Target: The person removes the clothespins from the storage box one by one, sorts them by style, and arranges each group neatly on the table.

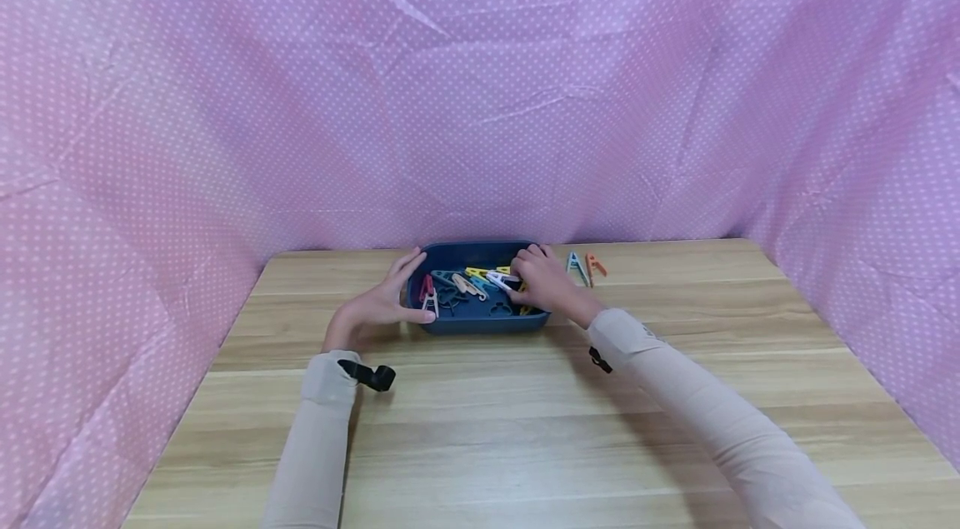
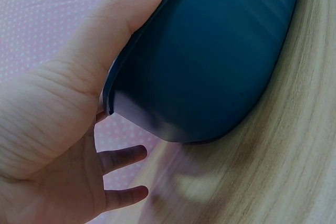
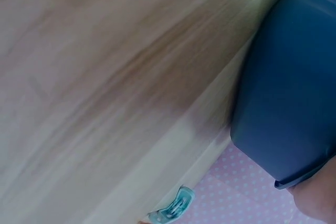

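A dark blue plastic bin [image 1: 480,327] stands at the table's back edge, with several colored clothespins inside. My left hand [image 1: 382,300] holds its left end, thumb at the front corner and fingers at the back. In the left wrist view the thumb lies along the bin's rim [image 2: 113,90], and two fingers extend free below. My right hand [image 1: 546,279] reaches over the right end with bent fingers. A white clothespin [image 1: 501,281] and a yellow clothespin [image 1: 523,291] lie by its fingers. Its fingertips are partly hidden, so I cannot tell whether they pinch one.
To the right of the bin, a light blue clothespin [image 1: 577,265] and an orange clothespin [image 1: 594,265] lie on the wooden table [image 1: 480,429]. A pink dotted cloth [image 1: 480,96] hangs behind the table and along both sides.
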### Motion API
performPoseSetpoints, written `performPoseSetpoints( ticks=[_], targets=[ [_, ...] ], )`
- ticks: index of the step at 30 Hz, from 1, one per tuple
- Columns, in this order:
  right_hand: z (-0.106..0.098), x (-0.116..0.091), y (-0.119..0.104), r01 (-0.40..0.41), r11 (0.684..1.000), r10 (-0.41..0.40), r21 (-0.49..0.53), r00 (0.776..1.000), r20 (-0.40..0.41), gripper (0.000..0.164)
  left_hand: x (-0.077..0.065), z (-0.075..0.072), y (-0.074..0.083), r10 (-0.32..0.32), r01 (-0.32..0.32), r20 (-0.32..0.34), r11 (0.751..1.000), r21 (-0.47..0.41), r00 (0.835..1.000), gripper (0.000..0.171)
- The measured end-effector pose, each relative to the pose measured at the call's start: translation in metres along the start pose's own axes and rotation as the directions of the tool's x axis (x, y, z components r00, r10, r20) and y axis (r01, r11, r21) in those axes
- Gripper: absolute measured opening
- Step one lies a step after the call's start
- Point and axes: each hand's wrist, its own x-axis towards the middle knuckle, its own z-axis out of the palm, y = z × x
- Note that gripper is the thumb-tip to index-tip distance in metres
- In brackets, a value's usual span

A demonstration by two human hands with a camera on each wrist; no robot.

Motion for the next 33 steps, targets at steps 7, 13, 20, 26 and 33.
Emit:
performPoseSetpoints(
  ticks=[7, 13, 20, 26, 33],
  targets=[
    [0.0005, 0.0000, 0.0003, -0.013, 1.000, 0.013, 0.016, 1.000, -0.006, 0.030, -0.0014, 0.0006, 0.0007, -0.006, 0.006, -0.001, 1.000, -0.005, 1.000, 0.112],
    [0.0019, -0.0010, -0.0004, 0.015, 1.000, -0.014, 0.014, 0.999, -0.051, 0.030, -0.0038, 0.0015, 0.0023, -0.020, 0.020, 0.004, 1.000, -0.009, 1.000, 0.113],
    [0.0005, -0.0031, -0.0019, 0.040, 0.999, -0.037, 0.021, 0.992, -0.120, 0.031, -0.0047, 0.0011, 0.0033, -0.015, 0.015, 0.002, 1.000, -0.009, 1.000, 0.115],
    [0.0000, -0.0045, -0.0014, 0.039, 0.999, -0.032, 0.036, 0.985, -0.169, 0.032, -0.0042, 0.0005, 0.0049, -0.009, 0.009, 0.005, 1.000, -0.005, 1.000, 0.115],
    [0.0008, -0.0031, 0.0006, 0.032, 0.998, -0.021, 0.050, 0.978, -0.208, 0.031, -0.0036, -0.0003, 0.0064, -0.019, 0.019, 0.002, 1.000, 0.002, 1.000, 0.114]
  ],
)
